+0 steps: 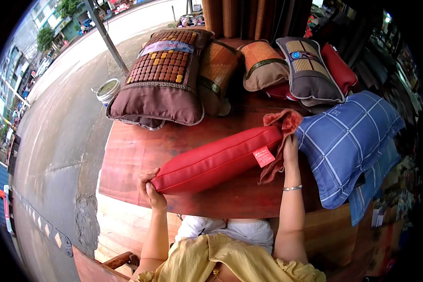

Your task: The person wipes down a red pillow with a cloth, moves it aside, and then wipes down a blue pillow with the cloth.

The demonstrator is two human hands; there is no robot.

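Note:
A long red pillow [211,162] with a seam along its side is held above the table, tilted with its right end higher. A small pinkish label [263,157] hangs from its side. My left hand [152,189] grips the pillow's left end, thumb in front. At the right end, my right hand [290,151] is closed around a crumpled red cloth [286,123], pressed against the pillow; its fingers are partly hidden. A silver bracelet [293,188] circles my right wrist.
The reddish wooden table [131,155] carries a beaded brown pillow [160,80], an orange woven pillow [265,66], a grey pillow [310,70] and a blue checked pillow [352,136] at right. Beyond the left edge are a bucket [108,90], a pole [105,35] and a street.

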